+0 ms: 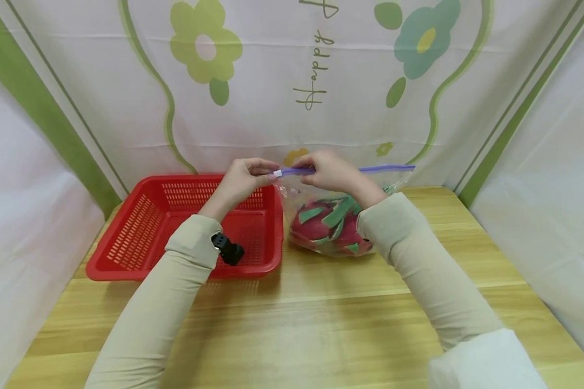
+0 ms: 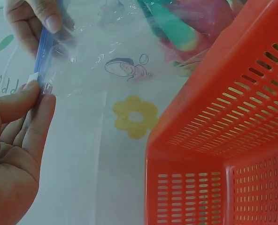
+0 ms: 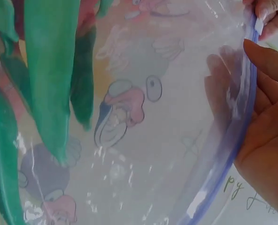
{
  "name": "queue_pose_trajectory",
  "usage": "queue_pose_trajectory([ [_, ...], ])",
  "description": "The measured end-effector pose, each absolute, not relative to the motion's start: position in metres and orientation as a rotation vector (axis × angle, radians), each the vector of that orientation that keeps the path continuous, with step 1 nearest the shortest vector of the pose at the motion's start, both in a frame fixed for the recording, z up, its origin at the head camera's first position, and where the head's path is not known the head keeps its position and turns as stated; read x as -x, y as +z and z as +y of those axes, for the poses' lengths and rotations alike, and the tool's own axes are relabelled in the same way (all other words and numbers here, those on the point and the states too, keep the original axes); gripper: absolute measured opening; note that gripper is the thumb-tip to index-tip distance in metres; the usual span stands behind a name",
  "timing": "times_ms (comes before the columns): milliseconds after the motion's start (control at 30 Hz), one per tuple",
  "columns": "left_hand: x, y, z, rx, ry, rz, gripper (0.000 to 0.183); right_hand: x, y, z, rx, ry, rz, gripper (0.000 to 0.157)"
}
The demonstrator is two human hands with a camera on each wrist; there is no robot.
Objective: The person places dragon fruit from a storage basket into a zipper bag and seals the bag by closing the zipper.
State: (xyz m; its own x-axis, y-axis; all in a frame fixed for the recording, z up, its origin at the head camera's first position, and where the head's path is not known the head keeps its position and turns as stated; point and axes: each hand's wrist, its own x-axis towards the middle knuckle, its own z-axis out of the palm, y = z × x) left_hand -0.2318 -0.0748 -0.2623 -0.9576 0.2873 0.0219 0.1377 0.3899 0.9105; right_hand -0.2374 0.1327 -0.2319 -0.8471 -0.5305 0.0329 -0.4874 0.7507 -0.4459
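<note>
A clear zip bag [image 1: 290,201] with printed cartoon figures stands on the table, a red dragon fruit [image 1: 313,224] with green scales inside it. Along its top runs a purple zip strip [image 1: 389,168]. At the strip's left end, my left hand [image 1: 238,182] pinches the white slider [image 1: 278,173] between thumb and fingers, as the left wrist view [image 2: 34,77] also shows. Just to the right, my right hand [image 1: 328,172] holds the strip, thumb on one side and fingers behind the clear film. The right forearm hides part of the fruit and bag.
A red slotted plastic basket [image 1: 275,237] stands left of the bag, under my left forearm, with nothing visible inside. The wooden table [image 1: 297,324] extends toward me. A flower-printed cloth [image 1: 272,119] hangs behind, and pale cloth walls flank both sides.
</note>
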Motion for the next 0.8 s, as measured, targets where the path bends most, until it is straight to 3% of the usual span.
queue_pose_trajectory([
  [800, 0.233, -0.265, -0.08, -0.287, 1.66, 2.583, 0.03, 0.248, -0.235, 0.101, 0.744, -0.921, 2.754, 0.028],
])
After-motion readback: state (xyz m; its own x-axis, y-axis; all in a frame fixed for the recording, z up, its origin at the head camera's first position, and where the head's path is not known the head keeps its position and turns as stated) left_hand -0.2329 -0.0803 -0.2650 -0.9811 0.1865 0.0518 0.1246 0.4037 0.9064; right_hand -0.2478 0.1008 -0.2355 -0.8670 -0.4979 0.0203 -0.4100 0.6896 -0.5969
